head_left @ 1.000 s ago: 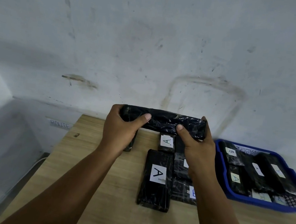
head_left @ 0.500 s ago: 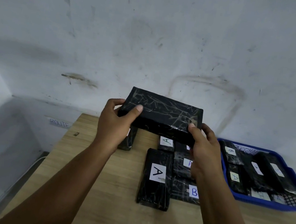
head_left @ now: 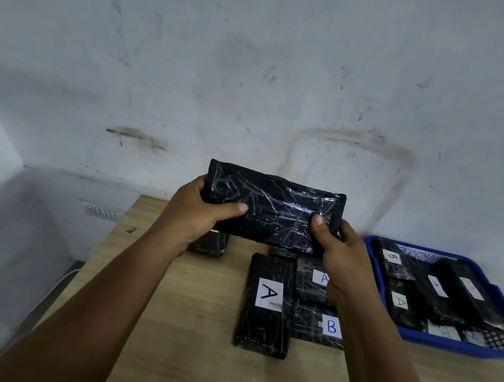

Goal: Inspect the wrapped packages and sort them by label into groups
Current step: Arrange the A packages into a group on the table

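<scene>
I hold a black wrapped package up in the air above the table, its broad face towards me with no label showing. My left hand grips its left end and my right hand grips its right end, thumbs on the front. Below on the wooden table lie a package labelled A, a second A package partly behind my right hand, and one labelled B. Another black package lies under my left hand.
A blue tray at the right holds several labelled black packages. A stained white wall rises just behind the table. A paper strip reading ROUTE is stuck on a low ledge at the left, where the table's left edge drops to the floor.
The package in my hands has turned: first I saw its narrow edge, then one broad face tilted up, now the face stands towards me.
</scene>
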A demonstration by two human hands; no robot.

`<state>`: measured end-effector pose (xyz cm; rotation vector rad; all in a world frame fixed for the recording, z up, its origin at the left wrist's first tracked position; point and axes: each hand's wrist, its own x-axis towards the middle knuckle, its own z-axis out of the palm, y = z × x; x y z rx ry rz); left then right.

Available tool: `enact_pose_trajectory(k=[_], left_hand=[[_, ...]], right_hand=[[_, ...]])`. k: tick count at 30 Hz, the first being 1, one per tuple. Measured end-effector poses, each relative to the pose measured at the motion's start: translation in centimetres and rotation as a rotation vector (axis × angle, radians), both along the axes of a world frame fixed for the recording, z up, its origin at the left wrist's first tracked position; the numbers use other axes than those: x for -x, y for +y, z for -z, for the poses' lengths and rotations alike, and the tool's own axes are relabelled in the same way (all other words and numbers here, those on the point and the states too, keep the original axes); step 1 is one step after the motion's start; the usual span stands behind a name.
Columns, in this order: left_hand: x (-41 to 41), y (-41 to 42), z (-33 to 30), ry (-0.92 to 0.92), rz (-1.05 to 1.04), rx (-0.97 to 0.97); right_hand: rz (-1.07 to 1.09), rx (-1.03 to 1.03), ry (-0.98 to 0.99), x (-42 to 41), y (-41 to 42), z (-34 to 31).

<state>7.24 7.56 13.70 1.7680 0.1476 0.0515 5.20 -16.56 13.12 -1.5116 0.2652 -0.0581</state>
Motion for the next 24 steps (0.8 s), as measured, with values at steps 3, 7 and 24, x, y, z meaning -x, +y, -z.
enact_pose_trajectory(k=[3,7,24], left_hand=[[-0.1,-0.6,0.3,-0.057,-0.047,-0.093],[0.5,-1.2,0.8,-0.124,-0.138,-0.248],[0.3,0.1,0.1,-0.246,-0.073,-0.246]], right_hand=[[-0.02,0.065,-0.012,0.1,0.2,0.2],[-0.019,0.159,-0.05,0.4,0.8,0.2],[0.072,-0.055,0.058,0.8,0.7,-0.8]])
